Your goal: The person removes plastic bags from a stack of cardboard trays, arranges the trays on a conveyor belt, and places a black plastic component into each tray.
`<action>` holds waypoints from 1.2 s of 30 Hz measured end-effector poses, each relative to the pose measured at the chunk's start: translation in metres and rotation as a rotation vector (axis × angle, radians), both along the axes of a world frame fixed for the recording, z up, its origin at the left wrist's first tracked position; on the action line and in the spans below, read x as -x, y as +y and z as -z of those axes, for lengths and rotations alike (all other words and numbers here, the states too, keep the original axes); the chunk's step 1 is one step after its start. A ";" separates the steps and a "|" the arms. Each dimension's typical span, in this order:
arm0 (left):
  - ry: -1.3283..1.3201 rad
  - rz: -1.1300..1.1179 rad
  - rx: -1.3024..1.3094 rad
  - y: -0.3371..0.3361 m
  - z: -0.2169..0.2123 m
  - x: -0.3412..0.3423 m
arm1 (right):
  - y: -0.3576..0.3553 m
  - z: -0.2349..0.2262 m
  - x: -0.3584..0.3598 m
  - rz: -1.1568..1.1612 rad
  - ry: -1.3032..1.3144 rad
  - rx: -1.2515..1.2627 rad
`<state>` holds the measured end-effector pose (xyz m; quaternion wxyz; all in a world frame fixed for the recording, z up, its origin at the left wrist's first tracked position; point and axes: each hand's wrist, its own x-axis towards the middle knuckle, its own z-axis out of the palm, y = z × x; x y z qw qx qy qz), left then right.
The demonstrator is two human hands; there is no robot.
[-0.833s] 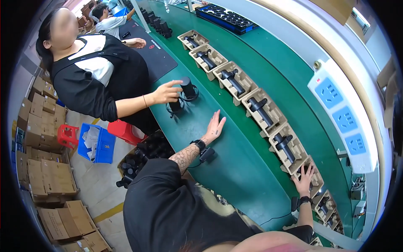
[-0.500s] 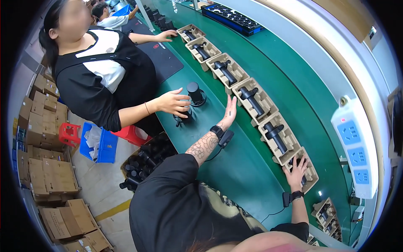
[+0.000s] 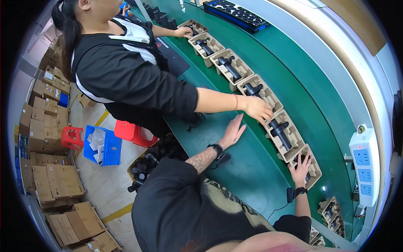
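Note:
A row of tan moulded pulp trays runs along the green belt, and each visible one carries a black tube-shaped device. At the near end of the row, my right hand lies with spread fingers over the last tray. It partly hides the black device in that tray. My left hand is over the green work surface, fingers stretched out and holding nothing. Just beyond it, a co-worker's hand reaches across to the trays; their other hand touches the farthest tray.
A box of black parts stands on the floor left of the bench, near a red stool and a blue crate. Beyond the belt lie a black tray with round holes and a white power strip. Cardboard boxes line the left.
The co-worker's near arm has swung across the bench to the trays. My left hand has drawn back toward me, while my right hand stays on the nearest tray. The view has shifted slightly.

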<state>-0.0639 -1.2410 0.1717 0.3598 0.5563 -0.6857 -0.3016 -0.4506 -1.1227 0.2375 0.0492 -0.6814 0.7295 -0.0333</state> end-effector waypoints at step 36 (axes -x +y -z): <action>0.086 0.615 0.139 0.062 -0.145 0.074 | 0.013 -0.009 -0.038 0.135 0.040 -0.015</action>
